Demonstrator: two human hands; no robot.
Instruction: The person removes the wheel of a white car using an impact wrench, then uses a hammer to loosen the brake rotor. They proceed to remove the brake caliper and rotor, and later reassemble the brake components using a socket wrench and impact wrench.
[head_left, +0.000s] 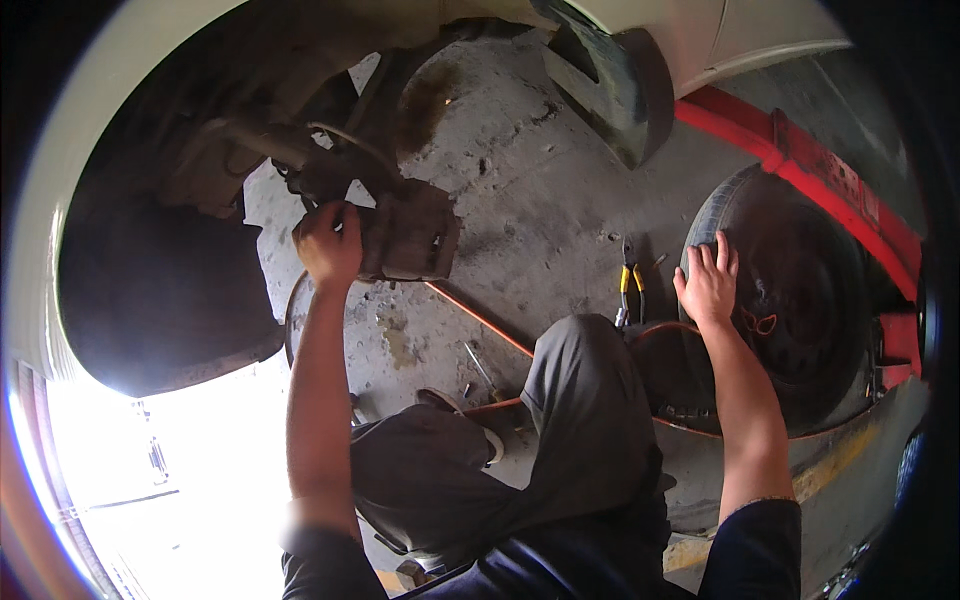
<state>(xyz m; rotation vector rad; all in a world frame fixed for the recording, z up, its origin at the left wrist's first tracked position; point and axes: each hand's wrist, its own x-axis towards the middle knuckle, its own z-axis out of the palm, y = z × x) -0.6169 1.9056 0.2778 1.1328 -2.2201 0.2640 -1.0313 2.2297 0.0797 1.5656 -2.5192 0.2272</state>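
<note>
My left hand (330, 244) is at the near left end of a dark brake caliper (416, 236) inside the wheel well of a raised vehicle. Its fingers curl against the part, and their tips are hidden, so a firm hold cannot be told. My right hand (709, 285) rests with spread fingers on the tread edge of a wheel with its tyre (787, 300), which lies flat on the floor. Between the hands, pliers with yellow and black handles (631, 281) lie on the concrete beside the tyre. A thin screwdriver (480, 367) lies by my foot.
A red lift arm (817, 165) crosses at the upper right above the wheel. The dark wheel-well liner (172, 277) curves round at the left. An orange hose (484, 319) runs over the floor by my knees. A loose liner panel (615, 97) hangs at the top.
</note>
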